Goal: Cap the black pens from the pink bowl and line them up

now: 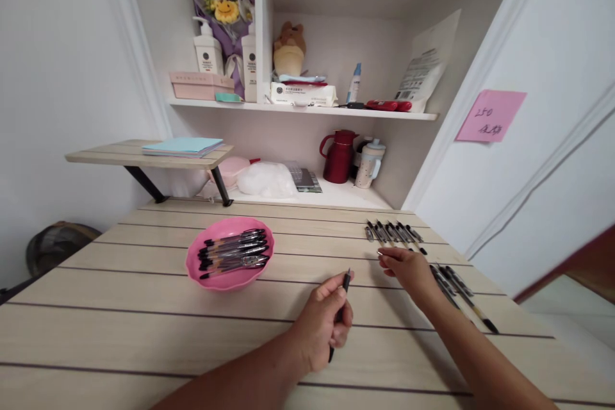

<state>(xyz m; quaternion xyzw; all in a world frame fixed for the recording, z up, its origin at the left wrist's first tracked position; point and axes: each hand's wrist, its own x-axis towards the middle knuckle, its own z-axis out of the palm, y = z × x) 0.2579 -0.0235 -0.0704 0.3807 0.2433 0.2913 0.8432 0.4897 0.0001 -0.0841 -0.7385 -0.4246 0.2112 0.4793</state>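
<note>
Striped desk (144, 343) seen below; pen (346, 281) gripped by left hand (327, 319), lower centre; small item (381, 254) pinched by right hand (407, 270), centre-right

Fitted at the person's head, the one view faces forward and down over the desk (144, 339), near enough that both forearms (250, 379) enter at the bottom edge, with the shelves (365, 113) in the upper background.

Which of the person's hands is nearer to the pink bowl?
Left. The left hand, gripping a pen, is to the right of the pink bowl and closer to the camera, not touching it. The right hand is farther off to the right.
</note>
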